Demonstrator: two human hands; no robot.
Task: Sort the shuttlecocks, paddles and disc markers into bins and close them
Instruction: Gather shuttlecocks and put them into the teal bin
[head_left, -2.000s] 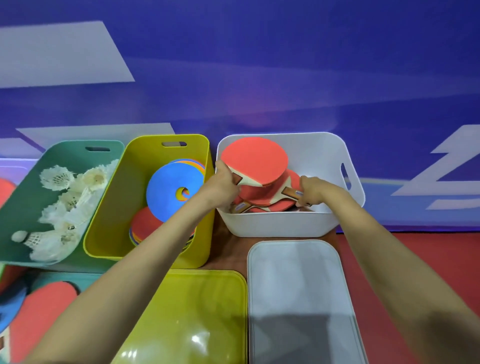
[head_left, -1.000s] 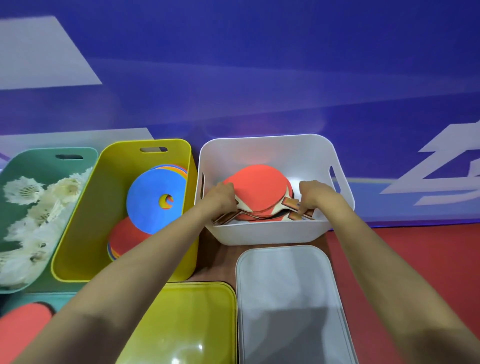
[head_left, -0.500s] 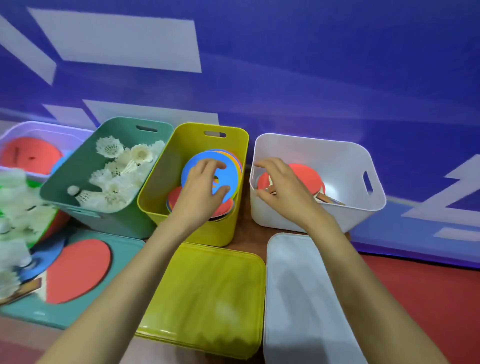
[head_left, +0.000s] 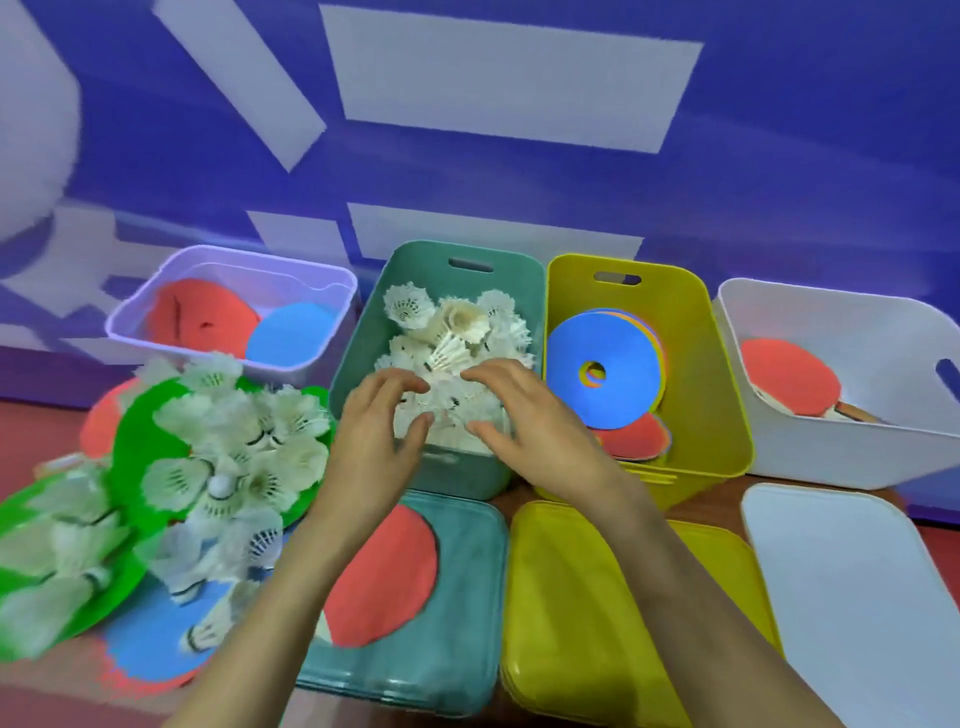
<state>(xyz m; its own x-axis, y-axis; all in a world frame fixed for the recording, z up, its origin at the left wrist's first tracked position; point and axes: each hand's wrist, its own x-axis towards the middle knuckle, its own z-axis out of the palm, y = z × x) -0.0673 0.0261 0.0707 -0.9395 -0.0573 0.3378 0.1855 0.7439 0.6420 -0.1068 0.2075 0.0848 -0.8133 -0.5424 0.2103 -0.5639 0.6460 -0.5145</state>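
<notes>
Shuttlecocks (head_left: 457, 332), white and feathery, are heaped in the teal bin (head_left: 467, 249), and both forearms reach in from the near edge to its near end. The left hand (head_left: 374, 436) and the right hand (head_left: 524, 421) hover side by side over the heap, palms down. The fingers are released, spread and gently curved, and grasp nothing; whether the tips touch the feathers cannot be told. Nearest lie three flat, round-cornered plastic lids in a row: a teal lid (head_left: 457, 623) with a red paddle (head_left: 384, 577) resting on it, a glossy yellow lid (head_left: 571, 623) and a white lid (head_left: 857, 597). To the left, loose shuttlecocks (head_left: 234, 457) are piled, blurred, on green discs (head_left: 135, 431) and a flat blue disc (head_left: 145, 644), all on a red surface (head_left: 31, 431). Behind the lids the bins stand in a line, touching or nearly so. The yellow bin (head_left: 717, 405) holds thin ring-shaped markers, with a blue marker (head_left: 623, 395) leaning up on top. The white bin (head_left: 831, 447) holds a second paddle (head_left: 784, 379). Farther left a clear bin (head_left: 228, 260) holds red and blue round things. Behind everything rises a blue wall (head_left: 779, 156) with pale blocks.
</notes>
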